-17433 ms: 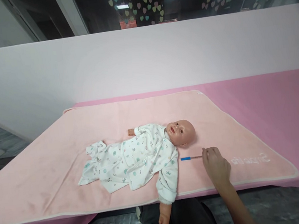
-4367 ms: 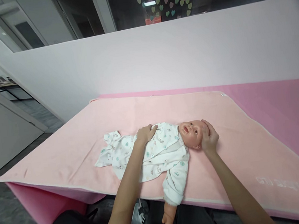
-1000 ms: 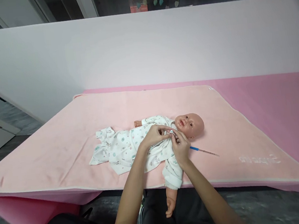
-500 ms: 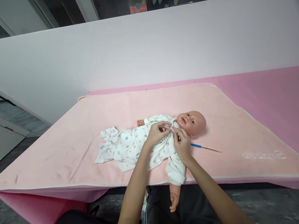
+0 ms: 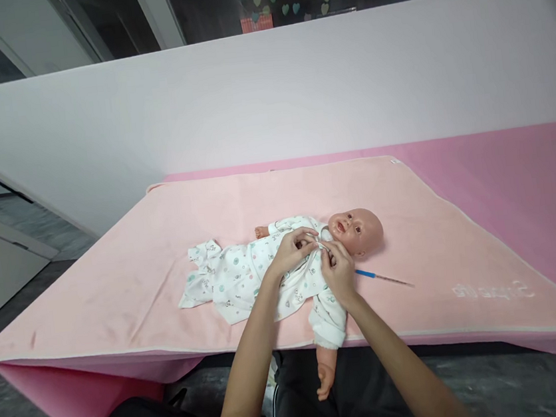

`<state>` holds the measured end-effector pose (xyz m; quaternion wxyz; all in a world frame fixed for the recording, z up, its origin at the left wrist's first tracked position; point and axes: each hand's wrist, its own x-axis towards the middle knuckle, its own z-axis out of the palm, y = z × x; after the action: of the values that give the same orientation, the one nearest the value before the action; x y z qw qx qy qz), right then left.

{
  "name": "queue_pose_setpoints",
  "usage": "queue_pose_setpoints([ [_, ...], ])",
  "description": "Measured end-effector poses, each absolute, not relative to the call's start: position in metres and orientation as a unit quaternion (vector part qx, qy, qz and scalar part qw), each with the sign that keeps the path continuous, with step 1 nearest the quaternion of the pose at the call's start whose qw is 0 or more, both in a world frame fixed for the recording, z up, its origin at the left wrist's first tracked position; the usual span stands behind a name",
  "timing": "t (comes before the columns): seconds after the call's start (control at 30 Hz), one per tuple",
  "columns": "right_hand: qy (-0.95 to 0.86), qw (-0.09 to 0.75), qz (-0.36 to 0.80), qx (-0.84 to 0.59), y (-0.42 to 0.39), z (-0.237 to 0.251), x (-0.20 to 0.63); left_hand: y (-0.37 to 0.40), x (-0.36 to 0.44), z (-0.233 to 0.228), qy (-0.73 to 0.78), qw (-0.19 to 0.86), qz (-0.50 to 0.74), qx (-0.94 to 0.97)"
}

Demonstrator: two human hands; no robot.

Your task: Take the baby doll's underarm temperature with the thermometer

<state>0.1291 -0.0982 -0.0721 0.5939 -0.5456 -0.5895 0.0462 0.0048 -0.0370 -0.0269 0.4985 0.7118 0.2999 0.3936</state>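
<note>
1. Head view, hands: both of my hands meet at the collar of the doll (image 5: 355, 230), which lies on its back on the pink blanket (image 5: 162, 248). My left hand (image 5: 290, 250) has its fingers curled and pinched on the front flap of the white printed garment (image 5: 235, 277). My right hand (image 5: 338, 272) is pressed together, fingertips pinching the same flap edge just below the doll's chin.
2. Head view, progress: I judge the work on the top fastener at the neck to be in hand. The lower front of the garment lies closed and flat; whether its snaps are fastened I cannot tell.
3. Head view, remainder: the near sleeve hangs over the blanket edge with the doll's bare hand (image 5: 324, 380) below it, untouched. The garment legs lie loose and flat at the far left.
4. Head view, surroundings: a thin probe with a blue handle (image 5: 383, 277) lies on the blanket just beside the doll's head, apart from both hands.
</note>
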Motion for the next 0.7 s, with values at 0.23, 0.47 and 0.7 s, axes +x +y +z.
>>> queue_pose_setpoints([
  [0.23, -0.585, 0.606, 0.062, -0.536, -0.0954, -0.0765, 0.1306, -0.041, 0.0072, -0.0261, 0.336, 0.444, 0.44, 0.705],
  [0.47, -0.555, 0.613, 0.107, -0.551, -0.0976, -0.0785, 0.1307, -0.0388, 0.0075, -0.0263, 0.336, 0.467, 0.43, 0.695],
  [0.7, -0.533, 0.639, 0.129, -0.54, -0.1002, -0.0767, 0.1309, -0.0422, 0.0091, -0.0281, 0.368, 0.42, 0.489, 0.67],
])
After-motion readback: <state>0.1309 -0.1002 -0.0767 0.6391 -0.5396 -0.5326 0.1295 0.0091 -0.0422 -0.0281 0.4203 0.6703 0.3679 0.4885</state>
